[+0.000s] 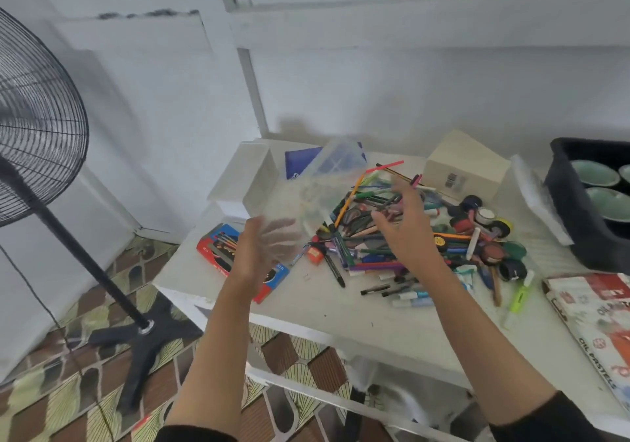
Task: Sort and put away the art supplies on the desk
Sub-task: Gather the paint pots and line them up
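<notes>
A heap of pens, markers and pencils (368, 247) lies in the middle of the white desk (341, 308). A clear plastic container (324, 182) hangs tilted and blurred above the heap's left edge. My left hand (262, 250) is at its lower end with fingers spread; they are blurred and partly seen through the plastic. My right hand (405, 220) hovers over the heap, fingers relaxed and apart, holding nothing. Tape rolls and small paint pots (491, 230) lie on the heap's right side.
A white open box (245, 175), a blue pouch (301, 161) and a cream carton (460, 165) stand at the back. A red-and-blue brush pack (218, 254) lies left. An oil pastels box (593, 318) and a black tub with green bowls (576, 216) are right. A standing fan (37, 127) is beside the desk.
</notes>
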The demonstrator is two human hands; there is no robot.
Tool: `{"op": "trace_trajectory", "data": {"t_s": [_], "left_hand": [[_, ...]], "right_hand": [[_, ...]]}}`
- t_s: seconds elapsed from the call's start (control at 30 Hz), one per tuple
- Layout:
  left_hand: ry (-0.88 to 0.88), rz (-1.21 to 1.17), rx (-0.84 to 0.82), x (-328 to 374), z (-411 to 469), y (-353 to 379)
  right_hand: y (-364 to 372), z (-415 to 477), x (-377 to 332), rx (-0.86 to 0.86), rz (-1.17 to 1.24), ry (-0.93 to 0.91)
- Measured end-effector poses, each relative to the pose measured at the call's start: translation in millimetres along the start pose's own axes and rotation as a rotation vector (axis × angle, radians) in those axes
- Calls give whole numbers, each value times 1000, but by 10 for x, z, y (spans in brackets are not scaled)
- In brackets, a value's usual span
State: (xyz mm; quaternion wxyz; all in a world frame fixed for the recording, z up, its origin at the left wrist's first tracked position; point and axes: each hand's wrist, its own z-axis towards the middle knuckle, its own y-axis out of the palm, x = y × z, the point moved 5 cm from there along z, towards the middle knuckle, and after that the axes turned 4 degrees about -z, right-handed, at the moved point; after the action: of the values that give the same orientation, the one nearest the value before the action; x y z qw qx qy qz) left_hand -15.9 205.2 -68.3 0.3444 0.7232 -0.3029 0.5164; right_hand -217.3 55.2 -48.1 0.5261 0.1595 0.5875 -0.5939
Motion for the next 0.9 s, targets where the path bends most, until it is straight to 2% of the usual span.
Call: {"op": "trace_trajectory", "data": {"t_s": [0.17, 0.3, 0.37, 0.47, 0.6, 0.73, 0.9], "left_hand": [[-224, 6, -241, -63, -105, 32], [-344, 138, -328, -160, -148, 86], [-329, 150, -256, -207, -113, 100], [-211, 241, -158, -276, -22, 80], [-79, 499, -361, -430, -39, 144], [-122, 592, -585, -605, -162, 186], [-165, 847, -704, -741, -198, 349]], "right_hand": [[-191, 30, -43, 80, 85, -3], [-344, -99, -32, 141, -157, -75], [-419, -180, 87, 130, -224, -63], [-492, -326, 247, 6, -304, 5], [-506, -565, 463, -86, -398, 109], [-552, -759, 637, -95, -368, 174], [-699, -917, 790, -54, -393, 247]]}}
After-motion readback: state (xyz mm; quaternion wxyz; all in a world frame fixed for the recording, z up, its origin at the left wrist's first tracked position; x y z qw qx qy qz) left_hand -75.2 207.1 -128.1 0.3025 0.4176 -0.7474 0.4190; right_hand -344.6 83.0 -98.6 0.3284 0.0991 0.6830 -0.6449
